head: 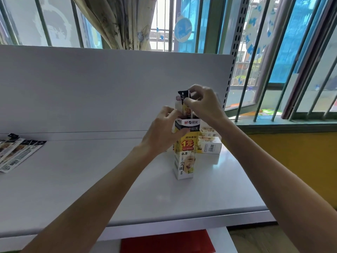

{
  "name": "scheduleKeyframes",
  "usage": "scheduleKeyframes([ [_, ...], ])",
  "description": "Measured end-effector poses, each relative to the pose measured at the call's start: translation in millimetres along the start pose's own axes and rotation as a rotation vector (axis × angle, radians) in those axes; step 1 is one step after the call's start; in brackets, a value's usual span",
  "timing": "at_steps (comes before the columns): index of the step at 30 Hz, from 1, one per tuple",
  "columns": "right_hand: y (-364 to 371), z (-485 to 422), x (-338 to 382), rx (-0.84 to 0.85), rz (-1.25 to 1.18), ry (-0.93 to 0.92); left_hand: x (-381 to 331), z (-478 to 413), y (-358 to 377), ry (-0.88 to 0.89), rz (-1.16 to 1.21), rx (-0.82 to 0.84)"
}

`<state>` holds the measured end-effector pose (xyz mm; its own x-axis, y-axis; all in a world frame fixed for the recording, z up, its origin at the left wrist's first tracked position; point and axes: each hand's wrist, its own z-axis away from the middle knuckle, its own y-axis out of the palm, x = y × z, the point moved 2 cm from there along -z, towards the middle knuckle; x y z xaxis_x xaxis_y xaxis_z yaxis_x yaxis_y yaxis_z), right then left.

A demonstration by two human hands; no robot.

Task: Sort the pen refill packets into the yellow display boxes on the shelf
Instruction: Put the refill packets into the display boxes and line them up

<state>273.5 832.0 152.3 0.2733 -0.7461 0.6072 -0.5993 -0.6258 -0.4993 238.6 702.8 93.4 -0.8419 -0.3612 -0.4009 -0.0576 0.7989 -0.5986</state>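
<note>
Presently: packet held at the mouth of the upright box

Near the centre of view, one yellow display box (184, 157) stands upright on the white shelf (91, 189), its top open. The left hand (161, 133) grips the box at its upper end, fingers curled round the rim and thumb across the front face. At twelve o'clock of the box, the right hand (202, 104) pinches a pen refill packet (183, 95) near its black-tipped head. The packet's lower part sits in the opening (how deep cannot be told). A stack of flat yellow boxes (211, 145) lies at three o'clock of the upright one, just behind it. Some loose packets (17, 152) lie fanned at nine o'clock, by the shelf's left edge and well apart from both hands. A red sheet (164, 241) shows under the shelf at six o'clock.
</note>
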Motion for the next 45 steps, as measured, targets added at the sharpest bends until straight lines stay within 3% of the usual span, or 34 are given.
scheduleKeyframes([
  [4, 1, 5, -6, 0.235, 0.292, 0.021, -2, 2, 7, -0.035, 0.046, -0.039],
  [6, -3, 0, -6, 0.317, 0.324, 0.061, -3, 5, 12, -0.095, 0.101, -0.084],
  [10, -9, -2, -7, 0.227, 0.125, 0.035, 4, 14, 22, -0.3, 0.222, -0.04],
  [14, -4, 2, -13, 0.12, 0.169, -0.045, 15, 38, 43, -0.425, 0.297, 0.24],
  [16, -2, 4, -16, 0.186, 0.214, -0.053, 18, 50, 51, -0.476, 0.344, 0.35],
  [27, 5, 9, -8, 0.449, 0.454, -0.087, 24, 52, 54, -0.52, 0.383, 0.33],
  [29, 3, 12, -14, 0.365, 0.281, -0.093, 25, 52, 53, -0.552, 0.383, 0.279],
  [33, -1, 29, -30, -0.084, 0.077, -0.152, 22, 53, 56, -0.617, 0.412, 0.165],
  [34, 3, 34, -34, -0.06, 0.077, -0.098, 20, 54, 57, -0.626, 0.431, 0.132],
  [38, 30, 57, -43, 0.361, 0.237, 0.088, 6, 56, 67, -0.653, 0.486, 0.094],
  [41, 29, 53, -39, 0.412, 0.229, 0.119, 8, 69, 69, -0.63, 0.343, 0.288],
  [45, 39, 34, -36, 0.627, 0.436, 0.05, 23, 95, 54, -0.411, -0.119, 0.523],
])
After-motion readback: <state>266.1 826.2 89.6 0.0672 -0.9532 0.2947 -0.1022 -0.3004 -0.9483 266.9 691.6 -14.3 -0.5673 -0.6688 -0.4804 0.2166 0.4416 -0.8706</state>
